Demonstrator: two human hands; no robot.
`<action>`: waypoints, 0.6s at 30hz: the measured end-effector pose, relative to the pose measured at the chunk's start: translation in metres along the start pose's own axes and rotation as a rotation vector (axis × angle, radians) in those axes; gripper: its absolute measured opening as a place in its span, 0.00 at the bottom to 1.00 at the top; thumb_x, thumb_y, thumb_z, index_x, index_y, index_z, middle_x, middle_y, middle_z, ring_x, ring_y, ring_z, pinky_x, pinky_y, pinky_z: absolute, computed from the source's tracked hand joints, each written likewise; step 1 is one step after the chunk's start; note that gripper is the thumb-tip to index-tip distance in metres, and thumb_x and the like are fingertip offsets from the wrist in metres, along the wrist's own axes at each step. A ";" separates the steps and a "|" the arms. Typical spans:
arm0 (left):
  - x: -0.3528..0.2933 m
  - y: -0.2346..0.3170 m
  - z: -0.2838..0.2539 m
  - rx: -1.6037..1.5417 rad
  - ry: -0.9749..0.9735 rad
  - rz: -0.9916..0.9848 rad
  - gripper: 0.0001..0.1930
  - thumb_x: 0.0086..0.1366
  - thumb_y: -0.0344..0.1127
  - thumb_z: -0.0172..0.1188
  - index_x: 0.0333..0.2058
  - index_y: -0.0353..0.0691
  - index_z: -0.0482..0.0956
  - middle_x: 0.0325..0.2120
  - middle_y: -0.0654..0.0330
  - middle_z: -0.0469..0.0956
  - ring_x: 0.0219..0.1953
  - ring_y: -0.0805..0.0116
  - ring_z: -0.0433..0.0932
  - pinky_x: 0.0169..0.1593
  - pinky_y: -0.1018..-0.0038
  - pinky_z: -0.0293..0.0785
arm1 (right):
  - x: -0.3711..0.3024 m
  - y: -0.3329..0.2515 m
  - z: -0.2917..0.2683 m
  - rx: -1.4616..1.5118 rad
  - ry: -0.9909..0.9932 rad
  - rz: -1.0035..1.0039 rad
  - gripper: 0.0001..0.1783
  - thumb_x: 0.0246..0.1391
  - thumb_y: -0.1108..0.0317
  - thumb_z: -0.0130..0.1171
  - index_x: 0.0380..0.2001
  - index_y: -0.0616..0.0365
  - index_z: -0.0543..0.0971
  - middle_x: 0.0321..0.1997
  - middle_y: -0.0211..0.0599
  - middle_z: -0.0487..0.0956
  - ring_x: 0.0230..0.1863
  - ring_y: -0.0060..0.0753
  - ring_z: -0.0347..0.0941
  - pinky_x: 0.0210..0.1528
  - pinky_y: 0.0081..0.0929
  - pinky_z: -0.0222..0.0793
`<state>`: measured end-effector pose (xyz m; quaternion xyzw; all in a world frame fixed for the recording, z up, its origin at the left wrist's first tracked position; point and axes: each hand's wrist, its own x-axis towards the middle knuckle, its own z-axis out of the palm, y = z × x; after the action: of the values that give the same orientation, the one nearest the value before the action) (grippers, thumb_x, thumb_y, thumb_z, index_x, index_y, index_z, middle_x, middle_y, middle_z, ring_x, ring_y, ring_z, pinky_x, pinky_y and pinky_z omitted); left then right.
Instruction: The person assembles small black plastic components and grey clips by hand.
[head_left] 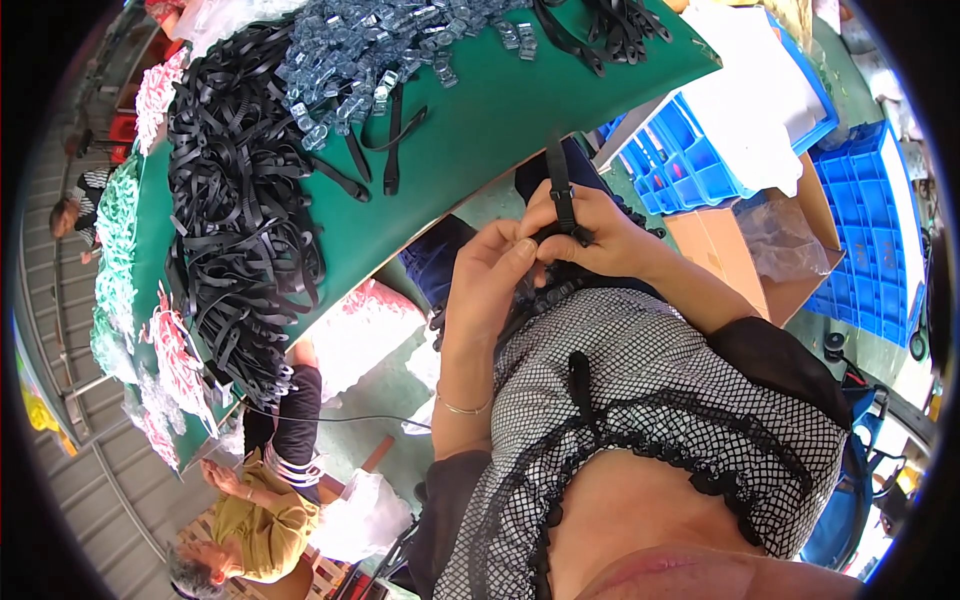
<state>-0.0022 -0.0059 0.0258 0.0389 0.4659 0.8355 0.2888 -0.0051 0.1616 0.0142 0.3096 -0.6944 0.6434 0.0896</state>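
The table (480,120), green-topped, lies ahead of the hands and extends to their left. A seated co-worker (275,525) in an olive top is well apart, to the left of the hands. The black pile (240,190), a tangle of straps, covers the table to the hands' left. Blue crates (865,235) stand to the hands' right; an open carton (705,250) stands nearer on that side. The clip heap (365,60), clear and bluish, is ahead-left of the hands, beside the black pile. Right hand (590,232): fingers closed, gripping a black strap (563,205). Left hand (485,270): thumb and fingers drawn together, tips meeting those of the right; whether they grip the strap cannot be determined. The strap is located at the meeting fingertips, above the lap, one length standing out past the right hand toward the table.
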 end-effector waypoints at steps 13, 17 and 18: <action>-0.003 0.006 0.006 0.423 0.076 0.225 0.06 0.55 0.28 0.58 0.30 0.33 0.72 0.25 0.67 0.72 0.29 0.82 0.68 0.33 0.85 0.64 | 0.001 -0.019 -0.009 0.094 -0.008 0.614 0.12 0.52 0.65 0.54 0.21 0.62 0.73 0.17 0.24 0.68 0.22 0.13 0.61 0.24 0.15 0.57; -0.005 0.007 -0.001 0.643 0.006 0.121 0.08 0.55 0.31 0.59 0.27 0.32 0.73 0.21 0.66 0.72 0.26 0.82 0.67 0.30 0.85 0.64 | 0.002 -0.020 -0.005 0.233 -0.016 0.565 0.13 0.52 0.65 0.54 0.19 0.62 0.72 0.16 0.23 0.68 0.21 0.12 0.61 0.23 0.15 0.56; -0.005 0.007 0.002 0.593 0.000 0.121 0.08 0.55 0.32 0.59 0.25 0.31 0.73 0.19 0.65 0.72 0.25 0.81 0.68 0.28 0.85 0.64 | 0.001 -0.021 -0.004 0.299 -0.027 0.596 0.13 0.52 0.65 0.54 0.18 0.61 0.72 0.16 0.23 0.68 0.19 0.12 0.60 0.21 0.14 0.55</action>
<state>-0.0006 -0.0102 0.0334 0.1493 0.6862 0.6788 0.2148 0.0039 0.1658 0.0327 0.1110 -0.6535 0.7318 -0.1584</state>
